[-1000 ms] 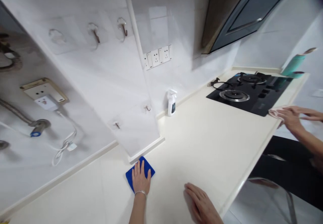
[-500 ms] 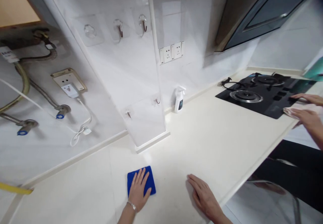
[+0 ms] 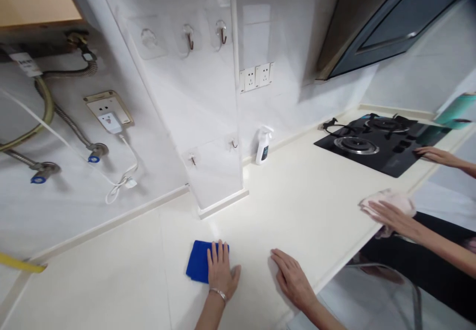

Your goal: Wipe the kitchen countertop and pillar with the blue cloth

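A folded blue cloth lies on the pale countertop. My left hand, with a bracelet at the wrist, rests flat over the cloth's right part, fingers stretched out and thumb off its edge. To the right, my right hand is laid on the counter near the front edge, its fingers extended and close together, with nothing in them. Farther back, by the wall, stands a white spray bottle.
Another person's hand presses a pinkish-white cloth at the counter's front edge; their other hand touches the black gas hob. A wall pillar juts out ahead. The range hood hangs above. Yellow hose lies left.
My left hand has slid right across the blue cloth, leaving its left part uncovered. The other person's cloth has moved from the hob's corner toward me along the front edge.
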A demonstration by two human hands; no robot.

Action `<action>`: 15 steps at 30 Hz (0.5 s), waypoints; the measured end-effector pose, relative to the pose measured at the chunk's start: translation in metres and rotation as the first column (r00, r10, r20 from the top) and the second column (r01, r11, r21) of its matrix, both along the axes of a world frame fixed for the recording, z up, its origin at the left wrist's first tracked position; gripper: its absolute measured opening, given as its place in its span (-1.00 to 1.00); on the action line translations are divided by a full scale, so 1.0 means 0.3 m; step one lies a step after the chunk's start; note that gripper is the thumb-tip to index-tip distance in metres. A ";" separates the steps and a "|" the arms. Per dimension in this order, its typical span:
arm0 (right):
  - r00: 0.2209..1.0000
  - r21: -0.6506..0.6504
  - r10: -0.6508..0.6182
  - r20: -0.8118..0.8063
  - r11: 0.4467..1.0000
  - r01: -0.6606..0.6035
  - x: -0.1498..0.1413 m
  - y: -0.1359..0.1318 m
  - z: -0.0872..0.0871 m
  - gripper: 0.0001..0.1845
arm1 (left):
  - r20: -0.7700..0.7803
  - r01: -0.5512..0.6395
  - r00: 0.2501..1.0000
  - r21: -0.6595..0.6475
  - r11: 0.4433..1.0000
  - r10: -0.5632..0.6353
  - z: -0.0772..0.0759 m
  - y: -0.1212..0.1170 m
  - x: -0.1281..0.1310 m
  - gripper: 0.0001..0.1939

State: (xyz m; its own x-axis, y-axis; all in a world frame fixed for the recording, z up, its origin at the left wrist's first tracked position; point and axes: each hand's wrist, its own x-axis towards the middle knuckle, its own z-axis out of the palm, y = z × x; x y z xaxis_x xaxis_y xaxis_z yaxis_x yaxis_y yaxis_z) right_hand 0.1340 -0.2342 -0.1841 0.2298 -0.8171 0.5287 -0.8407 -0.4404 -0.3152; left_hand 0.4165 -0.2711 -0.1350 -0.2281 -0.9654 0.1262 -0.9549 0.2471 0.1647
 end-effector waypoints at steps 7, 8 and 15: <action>1.000 0.031 -0.001 0.010 1.000 0.001 0.000 0.001 0.001 -0.45 | -0.049 0.600 0.800 0.073 0.796 -0.598 0.089 0.132 0.005 -0.13; 1.000 0.035 0.000 0.012 0.999 0.000 0.000 0.003 0.001 -0.45 | -0.030 0.596 0.803 0.041 0.802 -0.596 0.086 0.147 0.017 -0.15; 0.998 0.050 0.050 0.043 0.997 -0.052 0.095 0.017 0.037 -0.24 | 0.144 0.466 0.885 -0.323 0.824 -0.444 -0.006 0.202 0.137 -0.34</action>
